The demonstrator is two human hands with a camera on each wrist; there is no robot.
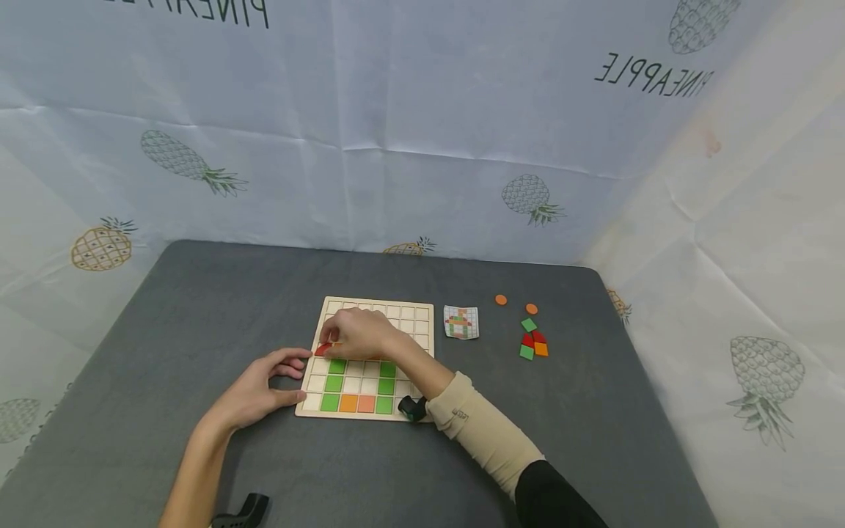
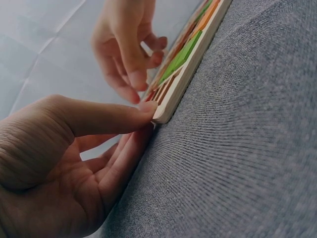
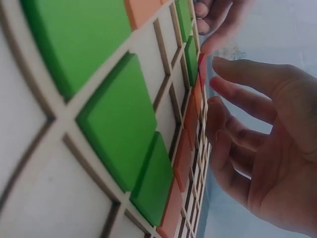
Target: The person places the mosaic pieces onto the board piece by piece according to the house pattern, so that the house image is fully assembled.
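Observation:
A wooden grid board [image 1: 422,323] lies on the table, holding green square tiles [image 1: 333,383] in two columns, with an orange tile [image 1: 348,402] and a salmon tile [image 1: 366,403] between them at the front. My right hand [image 1: 363,334] is over the board's left part, fingertips right at a red rounded tile [image 1: 322,350]. In the right wrist view its thumb and fingers are spread beside that red tile [image 3: 202,68], with a gap showing. At the board's left edge is my left hand [image 1: 254,389]; its thumb [image 2: 141,113] touches the corner. The right hand hides several cells.
A small pattern card [image 1: 461,323] lies right of the board. Farther right are two orange discs [image 1: 501,300] and loose green [image 1: 527,352], red [image 1: 528,340] and orange [image 1: 541,350] tiles. A pineapple-print cloth [image 1: 422,191] hangs behind the grey table [image 1: 264,293].

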